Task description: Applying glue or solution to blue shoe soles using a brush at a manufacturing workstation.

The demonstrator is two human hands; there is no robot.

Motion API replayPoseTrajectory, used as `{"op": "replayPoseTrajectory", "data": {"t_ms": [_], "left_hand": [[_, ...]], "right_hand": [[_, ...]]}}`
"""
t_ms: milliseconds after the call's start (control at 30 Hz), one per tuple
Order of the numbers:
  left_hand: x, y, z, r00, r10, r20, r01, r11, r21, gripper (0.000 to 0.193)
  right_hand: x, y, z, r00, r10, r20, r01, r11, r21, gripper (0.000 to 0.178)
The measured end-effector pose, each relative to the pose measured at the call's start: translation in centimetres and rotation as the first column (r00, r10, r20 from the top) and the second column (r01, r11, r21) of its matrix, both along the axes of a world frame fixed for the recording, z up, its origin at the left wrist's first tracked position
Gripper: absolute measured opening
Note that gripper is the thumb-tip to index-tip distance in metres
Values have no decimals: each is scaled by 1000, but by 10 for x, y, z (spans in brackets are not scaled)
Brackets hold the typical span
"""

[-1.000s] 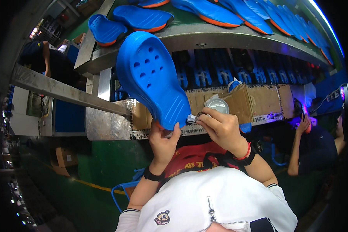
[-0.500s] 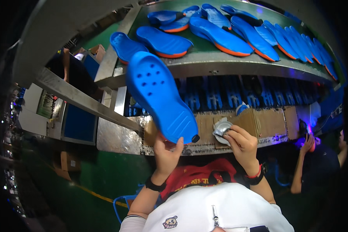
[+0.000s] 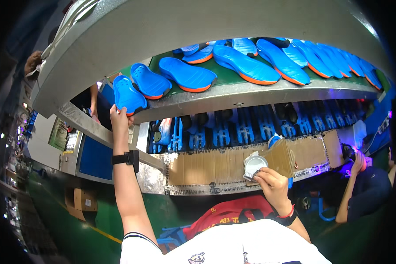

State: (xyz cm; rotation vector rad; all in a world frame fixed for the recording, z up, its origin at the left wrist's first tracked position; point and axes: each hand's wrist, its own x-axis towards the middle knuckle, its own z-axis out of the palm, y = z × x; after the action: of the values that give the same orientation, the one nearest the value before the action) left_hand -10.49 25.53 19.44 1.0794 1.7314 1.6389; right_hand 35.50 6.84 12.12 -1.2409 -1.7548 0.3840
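Observation:
Stretched forward to the far left, my left hand (image 3: pixel 121 116) grips the near end of a blue shoe sole (image 3: pixel 128 94) at the left end of the upper shelf. Several more blue soles with orange undersides, such as this sole (image 3: pixel 187 75), lie along that shelf. My right hand (image 3: pixel 273 185) is closed in a pinch over the cardboard-covered ledge. Its fingertips meet the edge of a small round silver dish (image 3: pixel 253 163) with something white in it. A greyish bit shows at the fingertips, too small to name.
Below the shelf (image 3: pixel 233 99) stands a row of blue racks (image 3: pixel 222 132) with dark items. Cardboard (image 3: pixel 207 169) covers the ledge before me. A metal beam (image 3: pixel 81 121) slants at the left. Another person's hand (image 3: pixel 358 162) works at the right. A carton (image 3: pixel 81 202) sits on the floor.
My left hand has carried the blue sole from in front of me up and left to the shelf's end. My right hand has stayed by the dish. The view has shifted.

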Motion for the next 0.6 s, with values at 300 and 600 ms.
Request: {"op": "replayPoseTrajectory", "data": {"t_ms": [300, 600], "left_hand": [[22, 23, 13, 898, -242, 368, 243, 969, 42, 21], [27, 30, 9, 992, -45, -118, 3, 942, -336, 22]], "right_hand": [[-1, 0, -7, 1000, 16, 1, -16, 998, -68, 11], [-1, 2, -12, 1000, 28, 11, -27, 997, -70, 9]]}}
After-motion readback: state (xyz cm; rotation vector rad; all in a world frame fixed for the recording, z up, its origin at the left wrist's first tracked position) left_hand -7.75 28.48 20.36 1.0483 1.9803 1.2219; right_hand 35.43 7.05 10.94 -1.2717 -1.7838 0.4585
